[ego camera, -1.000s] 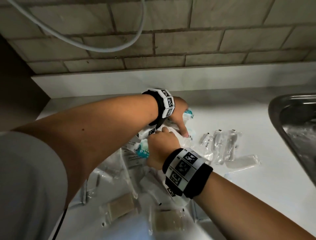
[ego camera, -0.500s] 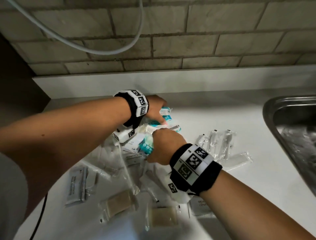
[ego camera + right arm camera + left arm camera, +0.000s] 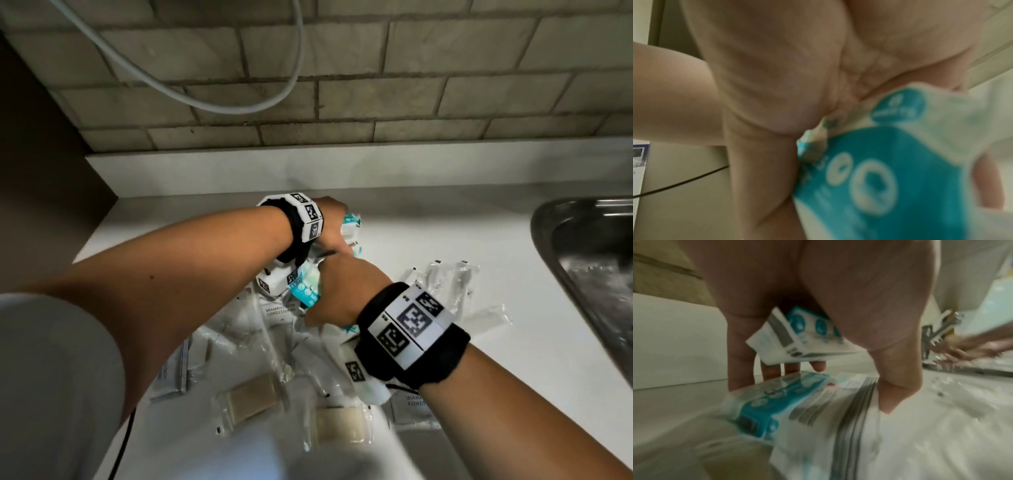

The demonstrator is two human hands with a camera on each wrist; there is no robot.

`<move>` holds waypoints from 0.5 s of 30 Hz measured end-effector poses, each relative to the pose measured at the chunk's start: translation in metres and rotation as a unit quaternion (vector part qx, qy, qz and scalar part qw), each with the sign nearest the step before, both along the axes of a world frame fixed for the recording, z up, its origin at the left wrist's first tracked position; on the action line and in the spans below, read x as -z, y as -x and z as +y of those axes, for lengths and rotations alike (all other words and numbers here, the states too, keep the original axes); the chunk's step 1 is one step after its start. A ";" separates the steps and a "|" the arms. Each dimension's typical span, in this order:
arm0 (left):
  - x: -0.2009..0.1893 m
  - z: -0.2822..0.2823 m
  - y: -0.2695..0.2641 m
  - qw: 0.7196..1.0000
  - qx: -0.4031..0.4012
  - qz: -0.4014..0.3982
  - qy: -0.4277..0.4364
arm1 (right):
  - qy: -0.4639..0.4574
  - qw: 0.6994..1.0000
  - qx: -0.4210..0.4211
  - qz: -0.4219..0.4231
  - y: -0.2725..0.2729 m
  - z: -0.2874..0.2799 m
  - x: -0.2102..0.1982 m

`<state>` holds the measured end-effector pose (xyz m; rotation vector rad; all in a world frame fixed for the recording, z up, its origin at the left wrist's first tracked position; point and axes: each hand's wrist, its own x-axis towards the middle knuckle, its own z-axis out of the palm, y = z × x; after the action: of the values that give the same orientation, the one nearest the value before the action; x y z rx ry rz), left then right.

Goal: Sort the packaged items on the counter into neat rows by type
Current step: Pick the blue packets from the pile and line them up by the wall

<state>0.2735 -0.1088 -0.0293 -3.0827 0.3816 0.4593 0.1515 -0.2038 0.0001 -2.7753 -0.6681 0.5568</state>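
From the head camera, both hands meet at the far side of the scattered packets on the counter [image 3: 445,240]. The left wrist view shows the left hand [image 3: 818,296] grasping a teal-and-white packet [image 3: 797,337] above another lying flat. In the right wrist view the right hand [image 3: 797,73] pinches a teal packet [image 3: 890,178]; its slick film could slip free and muddle the pile.

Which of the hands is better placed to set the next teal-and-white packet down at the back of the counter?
Left, probably. The left hand already grips a teal-and-white packet just above the counter, farthest back; the right hand grips another packet nearer the unsorted pile.
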 end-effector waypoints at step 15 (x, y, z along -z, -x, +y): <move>-0.123 0.175 0.161 0.968 -0.194 -0.146 0.061 | -0.062 0.988 -0.143 -0.013 0.009 0.080 -0.009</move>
<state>0.1126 0.0658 0.0940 -3.2748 -0.2099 -0.0291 0.1422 -0.1240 0.0089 -2.5907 -1.0797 0.5141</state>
